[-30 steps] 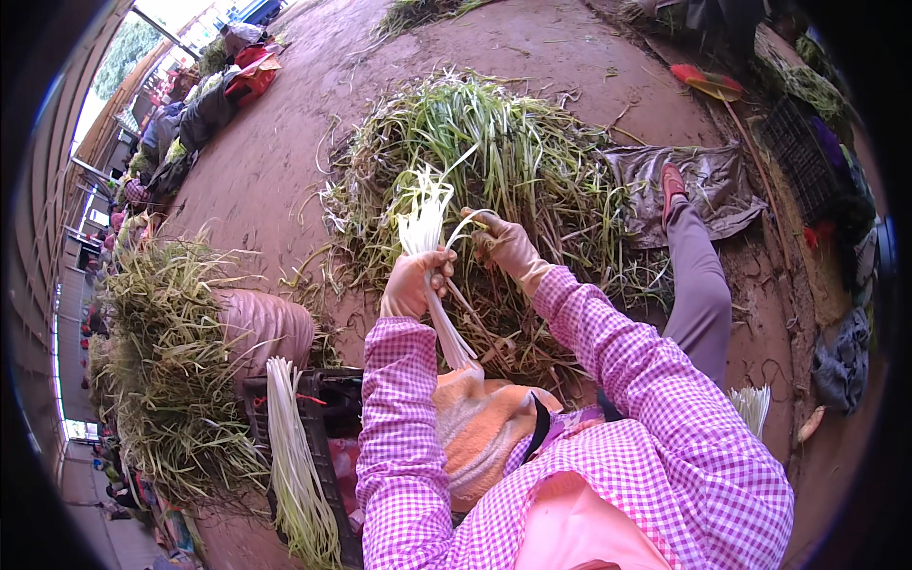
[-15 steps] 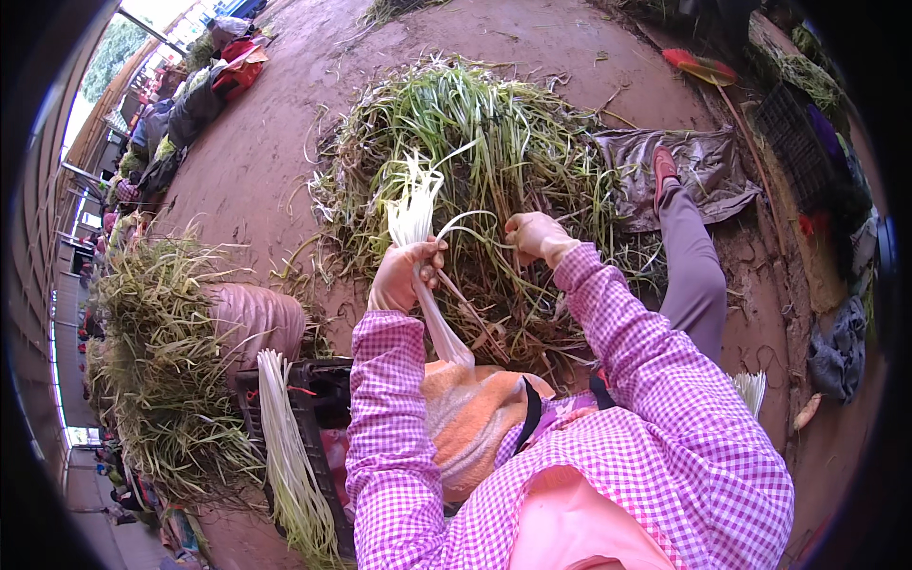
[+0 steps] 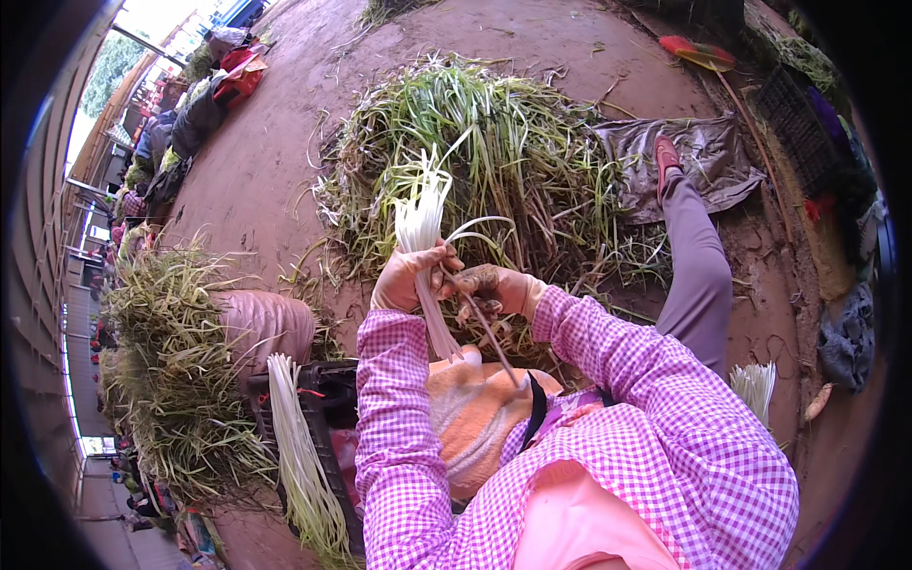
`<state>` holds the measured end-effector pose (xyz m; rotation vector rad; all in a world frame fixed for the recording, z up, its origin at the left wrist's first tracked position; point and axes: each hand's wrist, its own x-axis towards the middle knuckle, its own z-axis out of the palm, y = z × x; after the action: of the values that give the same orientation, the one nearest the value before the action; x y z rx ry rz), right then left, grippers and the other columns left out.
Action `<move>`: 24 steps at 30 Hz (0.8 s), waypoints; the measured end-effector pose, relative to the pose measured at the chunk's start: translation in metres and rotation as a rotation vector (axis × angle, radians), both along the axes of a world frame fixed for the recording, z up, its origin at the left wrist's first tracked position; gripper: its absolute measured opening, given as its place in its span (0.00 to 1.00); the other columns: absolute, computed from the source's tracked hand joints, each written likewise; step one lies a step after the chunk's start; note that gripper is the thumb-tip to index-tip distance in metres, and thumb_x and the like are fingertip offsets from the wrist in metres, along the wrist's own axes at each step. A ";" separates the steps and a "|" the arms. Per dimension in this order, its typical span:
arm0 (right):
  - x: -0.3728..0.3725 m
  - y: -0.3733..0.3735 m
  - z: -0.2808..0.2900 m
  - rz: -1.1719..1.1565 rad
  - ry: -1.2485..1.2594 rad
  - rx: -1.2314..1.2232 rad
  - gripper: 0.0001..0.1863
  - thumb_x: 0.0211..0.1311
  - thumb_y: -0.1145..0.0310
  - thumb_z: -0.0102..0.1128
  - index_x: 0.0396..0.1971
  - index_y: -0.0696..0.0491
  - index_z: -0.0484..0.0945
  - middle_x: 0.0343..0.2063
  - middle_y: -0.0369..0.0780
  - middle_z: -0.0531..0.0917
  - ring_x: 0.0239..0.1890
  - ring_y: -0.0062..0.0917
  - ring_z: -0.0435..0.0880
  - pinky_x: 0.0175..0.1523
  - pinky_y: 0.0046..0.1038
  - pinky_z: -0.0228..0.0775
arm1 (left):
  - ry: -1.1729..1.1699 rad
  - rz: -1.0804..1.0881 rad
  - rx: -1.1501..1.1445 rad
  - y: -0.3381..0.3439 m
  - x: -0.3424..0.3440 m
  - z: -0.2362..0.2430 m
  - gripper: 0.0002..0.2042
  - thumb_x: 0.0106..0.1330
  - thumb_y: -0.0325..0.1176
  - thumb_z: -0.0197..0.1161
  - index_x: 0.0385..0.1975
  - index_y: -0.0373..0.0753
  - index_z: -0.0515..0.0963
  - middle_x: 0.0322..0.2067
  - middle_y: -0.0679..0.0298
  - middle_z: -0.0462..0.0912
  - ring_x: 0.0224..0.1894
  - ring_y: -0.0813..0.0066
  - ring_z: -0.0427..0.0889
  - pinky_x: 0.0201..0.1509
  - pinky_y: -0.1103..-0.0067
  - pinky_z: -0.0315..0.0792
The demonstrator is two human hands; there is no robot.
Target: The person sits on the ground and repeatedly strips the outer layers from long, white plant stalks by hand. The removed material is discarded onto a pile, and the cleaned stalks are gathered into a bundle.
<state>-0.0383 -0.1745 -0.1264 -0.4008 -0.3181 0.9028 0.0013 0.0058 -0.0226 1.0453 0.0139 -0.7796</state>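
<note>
In front of my chest, my left hand [image 3: 408, 277] is closed round a bunch of long white vegetable stalks [image 3: 419, 226], with pale green tips at the top and smooth white ends hanging below the fist. My right hand [image 3: 503, 288], in a soiled glove or covering, is beside it, fingers bent and pinched on a single stalk [image 3: 491, 332] with a brownish lower part. This stalk slants down from between the hands, and a thin white blade curls off above it. Beyond both hands is a large heap of green and withered leaves [image 3: 484, 142].
On the left, a black crate [image 3: 328, 454] has a finished-looking bundle of white stalks [image 3: 296, 442] across its edge. Behind it lie leafy greens [image 3: 180, 380] in a pink wrap [image 3: 269, 328]. My outstretched leg [image 3: 696, 266] rests by a grey plastic sheet [image 3: 731, 180]. More white stalks [image 3: 755, 388] are at right.
My right hand has come from the heap leftward and down to my left hand, and now pinches a stalk there. The left hand keeps its grip on the bunch.
</note>
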 end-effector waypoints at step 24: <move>-0.097 -0.118 -0.144 1.020 -1.011 -1.959 0.16 0.46 0.63 0.66 0.38 0.47 0.86 0.41 0.40 0.86 0.45 0.34 0.84 0.46 0.33 0.77 | -0.147 0.545 0.280 0.027 0.003 0.020 0.11 0.71 0.33 0.54 0.40 0.31 0.79 0.21 0.65 0.80 0.15 0.83 0.71 0.16 0.87 0.67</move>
<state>-0.1357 -0.2929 -0.2703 -2.7382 -0.4645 1.7525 0.0044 0.0329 -0.0021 1.2857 0.2781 -0.2069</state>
